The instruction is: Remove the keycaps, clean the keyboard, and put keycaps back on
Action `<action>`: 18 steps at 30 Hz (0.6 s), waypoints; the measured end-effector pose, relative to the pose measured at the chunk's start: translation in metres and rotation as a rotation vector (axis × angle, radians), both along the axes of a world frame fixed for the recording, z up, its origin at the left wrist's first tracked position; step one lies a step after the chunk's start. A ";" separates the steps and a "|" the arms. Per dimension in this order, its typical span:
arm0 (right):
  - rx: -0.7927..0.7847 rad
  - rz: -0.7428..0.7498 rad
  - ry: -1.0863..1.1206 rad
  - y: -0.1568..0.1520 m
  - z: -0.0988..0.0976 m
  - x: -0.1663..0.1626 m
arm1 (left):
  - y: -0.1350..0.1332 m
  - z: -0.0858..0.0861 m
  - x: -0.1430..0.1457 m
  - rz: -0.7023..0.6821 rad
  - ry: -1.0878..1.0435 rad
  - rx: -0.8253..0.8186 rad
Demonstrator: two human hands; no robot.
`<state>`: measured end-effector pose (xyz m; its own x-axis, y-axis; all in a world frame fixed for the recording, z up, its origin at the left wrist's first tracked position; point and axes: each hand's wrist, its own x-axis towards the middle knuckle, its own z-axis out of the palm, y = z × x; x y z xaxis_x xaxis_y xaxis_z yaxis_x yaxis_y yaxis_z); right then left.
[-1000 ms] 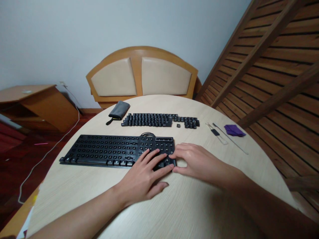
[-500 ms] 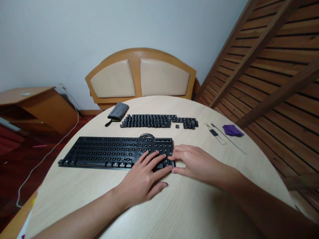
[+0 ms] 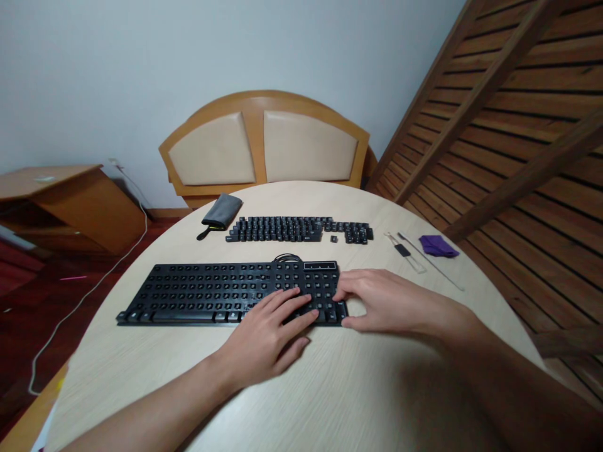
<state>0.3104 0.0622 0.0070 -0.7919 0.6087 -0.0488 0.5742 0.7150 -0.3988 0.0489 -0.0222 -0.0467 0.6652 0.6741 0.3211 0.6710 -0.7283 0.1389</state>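
Observation:
A black keyboard [image 3: 188, 295] lies on the table in front of me, most of its keycaps off and the bare switch sockets showing. A few keycaps stay along its bottom row and at its lower right corner. My left hand [image 3: 271, 333] rests with spread fingers over the lower right part of the keyboard, hiding some sockets. At the right end, my right hand [image 3: 381, 304] has its thumb and fingertips around the tall corner keycap [image 3: 340, 309]. Removed keycaps [image 3: 277, 229] stand in rows behind the keyboard, with one single keycap [image 3: 334, 239] slightly apart.
A grey pouch [image 3: 223, 211] lies at the back left of the round table [image 3: 330, 402]. To the right are a wire keycap puller [image 3: 402, 250], a thin brush [image 3: 431, 260] and a purple cloth [image 3: 438, 245]. The keyboard's cable [image 3: 287, 257] is bunched behind it.
The keyboard has shifted right and slightly toward me, with my right hand moving along at its corner. My left hand has slid a little to the left relative to the keyboard.

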 end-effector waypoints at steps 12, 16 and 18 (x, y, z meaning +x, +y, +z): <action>0.126 -0.142 0.080 0.033 -0.013 0.018 | 0.001 0.005 -0.002 0.026 -0.089 0.000; 0.303 -0.417 0.136 0.045 -0.023 0.024 | 0.001 0.004 -0.006 0.067 -0.095 0.025; 0.375 -0.536 0.162 0.053 -0.029 0.028 | 0.002 0.004 -0.007 0.103 -0.095 0.043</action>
<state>0.3386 0.1150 -0.0217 -0.3554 0.8719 0.3368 0.8419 0.4551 -0.2899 0.0417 -0.0204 -0.0430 0.5588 0.7211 0.4096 0.7275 -0.6633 0.1752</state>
